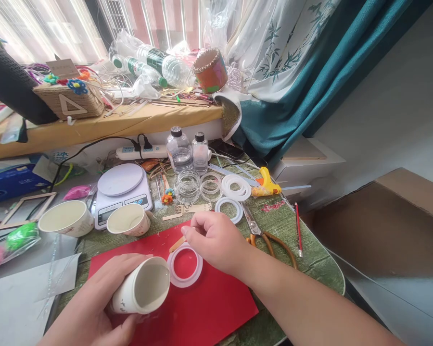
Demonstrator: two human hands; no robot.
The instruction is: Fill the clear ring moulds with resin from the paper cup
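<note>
My left hand [106, 300] is wrapped round a white paper cup [144, 288], tilted with its mouth toward me and the right. Just right of the cup's rim, a ring-shaped silicone mold [198, 269] lies on a red sheet [220, 310]. My right hand [212, 235] pinches a small wooden stick [176, 244], its end at the upper left of the mold's rim. Beyond my hands are more pale ring molds [236, 188], a clear ring mold [231, 206] and stacked clear bangles [187, 186].
Two paper cups [67, 218] stand near a white kitchen scale [121, 190]. Behind are two clear bottles [180, 151] with black caps and a power strip [124, 153]. To the right lie scissors [254, 226], a yellow glue gun [267, 183] and a red pencil [298, 230].
</note>
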